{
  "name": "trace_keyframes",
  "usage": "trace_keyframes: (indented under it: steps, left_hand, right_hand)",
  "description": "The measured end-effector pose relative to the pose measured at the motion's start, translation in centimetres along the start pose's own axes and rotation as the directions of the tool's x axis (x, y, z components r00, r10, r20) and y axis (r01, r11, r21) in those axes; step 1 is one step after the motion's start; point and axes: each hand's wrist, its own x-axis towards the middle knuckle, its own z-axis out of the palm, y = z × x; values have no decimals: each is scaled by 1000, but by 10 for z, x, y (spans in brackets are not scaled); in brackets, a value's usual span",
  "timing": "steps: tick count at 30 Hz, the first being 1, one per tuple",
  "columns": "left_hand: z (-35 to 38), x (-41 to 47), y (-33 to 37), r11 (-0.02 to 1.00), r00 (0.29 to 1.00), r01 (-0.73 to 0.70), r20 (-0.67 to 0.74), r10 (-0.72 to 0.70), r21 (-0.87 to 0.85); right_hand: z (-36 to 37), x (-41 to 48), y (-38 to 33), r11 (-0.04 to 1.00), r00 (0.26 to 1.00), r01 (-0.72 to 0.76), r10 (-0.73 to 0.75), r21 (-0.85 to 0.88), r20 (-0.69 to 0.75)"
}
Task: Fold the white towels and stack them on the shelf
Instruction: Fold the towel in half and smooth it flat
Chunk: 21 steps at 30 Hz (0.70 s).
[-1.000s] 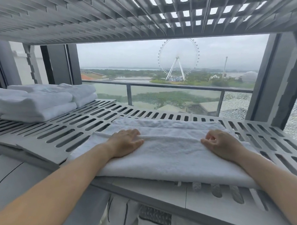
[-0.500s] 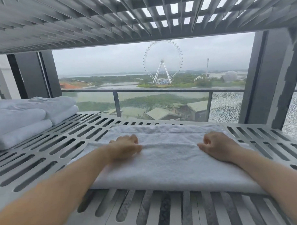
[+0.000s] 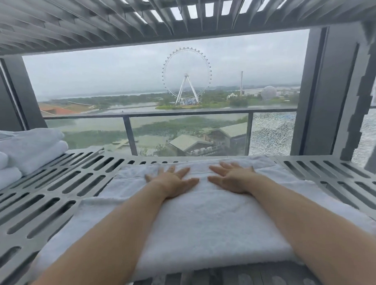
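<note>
Lying folded on the slotted grey shelf (image 3: 59,193), the white towel (image 3: 212,224) before us shows thick, layered edges. We press our left hand (image 3: 173,181) and right hand (image 3: 232,178) flat on its far half, fingers straight and spread, gripping nothing.

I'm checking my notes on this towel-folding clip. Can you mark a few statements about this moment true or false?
1. The left hand and right hand lie flat on the spread towel. True.
2. The right hand pinches a towel corner. False: its fingers are straight, pressing near the middle.
3. A stack of folded towels sits at the left end of the shelf. True.
4. The spread towel lies on top of the folded towels. False: it lies on the slatted shelf, apart from them.
</note>
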Motion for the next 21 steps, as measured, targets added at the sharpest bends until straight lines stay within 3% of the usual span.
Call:
trace_keyframes:
  steps: [5,8,11,13,17,21]
  left_hand:
    - [0,11,-2,999,999,6,-42,-8,-41]
    - [1,15,-3,989,989,-11,-149,-11,-146]
    - [-2,7,-5,893,908,-245,-411,76,-376]
    - [-7,-7,-3,836,849,-408,-489,199,-368]
    - [-4,-41,-6,860,852,-472,-351,388,-194]
    - [-4,-67,-22,924,899,-364,-301,317,-114]
  right_hand:
    - [0,8,0,999,999,-42,43,31,-25]
    - [0,6,0,987,985,7,21,161,-172]
    - [-3,-11,0,887,894,206,1,412,-448]
    - [-7,-27,-3,897,852,288,-81,335,-517]
    - [-6,-51,-4,931,871,327,-231,162,-433]
    - [-8,-72,2,941,892,319,-257,115,-371]
